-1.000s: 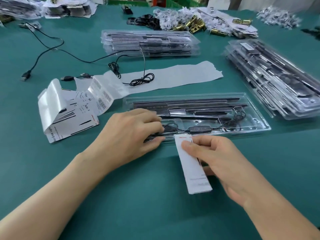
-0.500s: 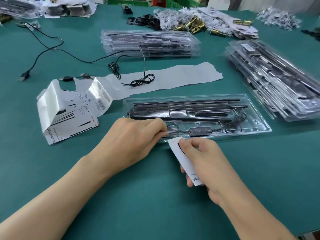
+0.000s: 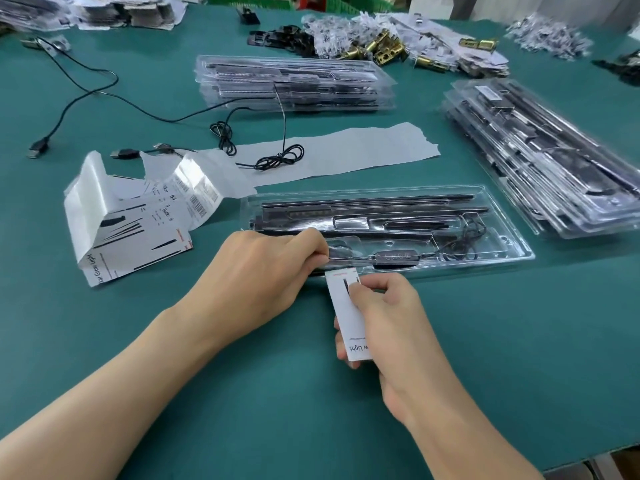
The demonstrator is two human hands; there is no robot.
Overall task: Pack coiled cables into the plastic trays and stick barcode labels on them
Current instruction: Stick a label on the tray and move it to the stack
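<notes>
Green table (image 3: 485, 341) — stacked trays (image 3: 294, 83), labels (image 3: 138, 216).

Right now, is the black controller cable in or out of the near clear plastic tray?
In: the black controller cable lies in the front channel of the clear plastic tray, inside its rim.

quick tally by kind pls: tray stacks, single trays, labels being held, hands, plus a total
tray stacks: 2, the back stack and the right stack
single tray: 1
held label: 1
hands: 2, the left hand and the right hand
total: 6
</notes>
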